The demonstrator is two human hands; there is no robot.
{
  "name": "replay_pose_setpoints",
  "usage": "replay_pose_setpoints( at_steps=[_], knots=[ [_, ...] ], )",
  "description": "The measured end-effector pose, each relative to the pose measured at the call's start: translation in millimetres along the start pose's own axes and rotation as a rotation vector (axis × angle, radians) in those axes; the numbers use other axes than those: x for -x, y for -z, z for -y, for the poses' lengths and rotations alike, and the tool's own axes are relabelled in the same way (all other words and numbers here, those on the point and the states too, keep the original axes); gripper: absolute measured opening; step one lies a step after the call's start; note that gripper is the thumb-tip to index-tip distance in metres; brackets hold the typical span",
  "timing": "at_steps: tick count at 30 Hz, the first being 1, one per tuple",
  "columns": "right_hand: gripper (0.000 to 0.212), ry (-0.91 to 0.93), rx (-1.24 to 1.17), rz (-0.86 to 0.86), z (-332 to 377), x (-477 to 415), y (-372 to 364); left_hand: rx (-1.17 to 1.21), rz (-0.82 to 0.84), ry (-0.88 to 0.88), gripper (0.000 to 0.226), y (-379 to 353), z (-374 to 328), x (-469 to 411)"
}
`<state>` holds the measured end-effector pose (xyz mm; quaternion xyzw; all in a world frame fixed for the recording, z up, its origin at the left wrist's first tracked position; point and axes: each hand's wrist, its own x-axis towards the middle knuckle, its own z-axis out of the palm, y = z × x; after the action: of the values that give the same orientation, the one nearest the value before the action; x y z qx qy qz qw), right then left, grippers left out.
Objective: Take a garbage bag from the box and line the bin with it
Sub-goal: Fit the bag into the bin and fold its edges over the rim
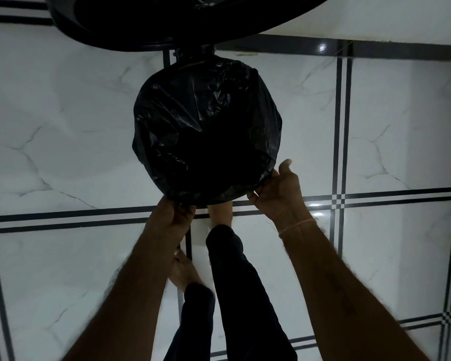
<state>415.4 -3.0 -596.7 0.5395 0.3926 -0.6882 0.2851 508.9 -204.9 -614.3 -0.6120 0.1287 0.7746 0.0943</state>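
Note:
A round bin stands on the tiled floor, seen from straight above, with a black garbage bag (206,131) spread over its mouth and folded down around the rim. The bin itself is hidden under the plastic. My left hand (173,217) pinches the bag's edge at the near left of the rim. My right hand (276,190) grips the bag's edge at the near right, thumb up along the side. The bag box is not in view.
The bin's open black lid (167,22) tilts up at the far side, joined by a hinge (190,52). White marble-look floor tiles (63,126) with dark grout stripes surround the bin. My bare feet and dark trouser legs (232,282) stand just in front of it.

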Motion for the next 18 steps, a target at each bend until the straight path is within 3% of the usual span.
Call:
replay_pose_setpoints(
  at_steps=[5, 9, 13, 16, 18],
  knots=[
    [0.037, 0.024, 0.004, 0.032, 11.3, 5.0, 1.6, 0.101, 0.073, -0.098, 0.054, 0.4, -25.1, 16.5],
    [0.035, 0.083, 0.052, 0.0, 29.8, -3.3, -12.8, -0.049, 0.033, -0.116, 0.027, -2.9, -42.3, 13.7],
    [0.015, 0.213, 0.223, -0.064, 39.2, -3.3, -17.4, -0.137, -0.05, -0.095, 0.015, -12.0, -52.7, 11.9],
    [0.031, 0.389, 0.347, -0.104, 39.6, 3.0, -16.6, -0.275, -0.105, -0.18, 0.008, -10.7, -56.4, 13.8],
    [0.04, 0.41, 0.392, -0.059, 41.5, 8.4, -18.1, -0.318, -0.132, -0.271, 0.014, -15.4, -59.4, 20.8]
  ],
)
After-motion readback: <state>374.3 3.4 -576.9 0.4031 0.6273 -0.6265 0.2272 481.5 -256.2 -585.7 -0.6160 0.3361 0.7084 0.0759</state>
